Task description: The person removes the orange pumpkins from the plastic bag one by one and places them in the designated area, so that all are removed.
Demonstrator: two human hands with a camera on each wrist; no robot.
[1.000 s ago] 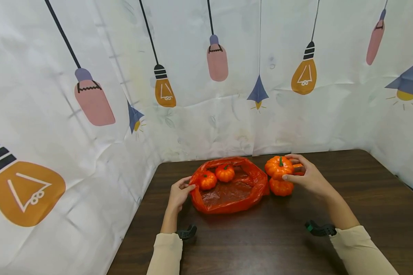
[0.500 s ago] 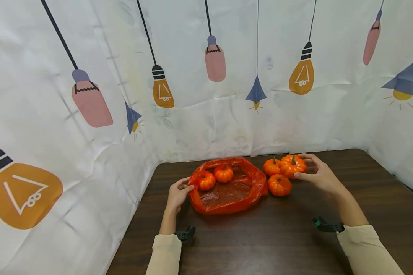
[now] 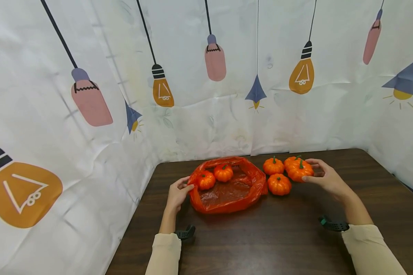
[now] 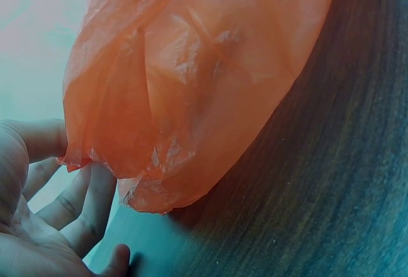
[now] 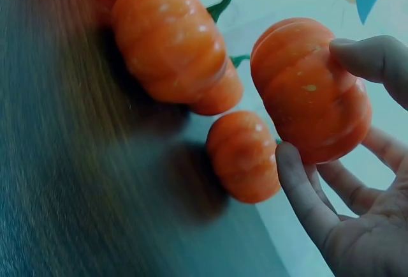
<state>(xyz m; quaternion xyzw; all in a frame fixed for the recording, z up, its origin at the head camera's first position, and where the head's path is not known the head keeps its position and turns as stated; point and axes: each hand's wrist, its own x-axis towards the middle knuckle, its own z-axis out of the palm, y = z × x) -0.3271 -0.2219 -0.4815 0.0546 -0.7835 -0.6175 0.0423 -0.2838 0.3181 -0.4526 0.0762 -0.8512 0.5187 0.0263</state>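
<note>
A thin red plastic bag lies with its mouth spread wide, and two small orange toy pumpkins are inside it. My left hand pinches the bag's left rim; the left wrist view shows the fingertips at the crumpled edge of the film. On the right, my right hand holds another orange pumpkin between thumb and fingers. That pumpkin is raised off the table in the right wrist view. Three more pumpkins with green stems stand on the table between the bag and this hand.
The dark wood-grain table runs back to a white cloth wall printed with hanging lamps. Another cloth wall borders the table on the left. Each wrist wears a black strap.
My right hand has carried its pumpkin to the right, away from the bag, uncovering the pumpkins behind and below it. The left hand keeps its hold on the bag's rim.
</note>
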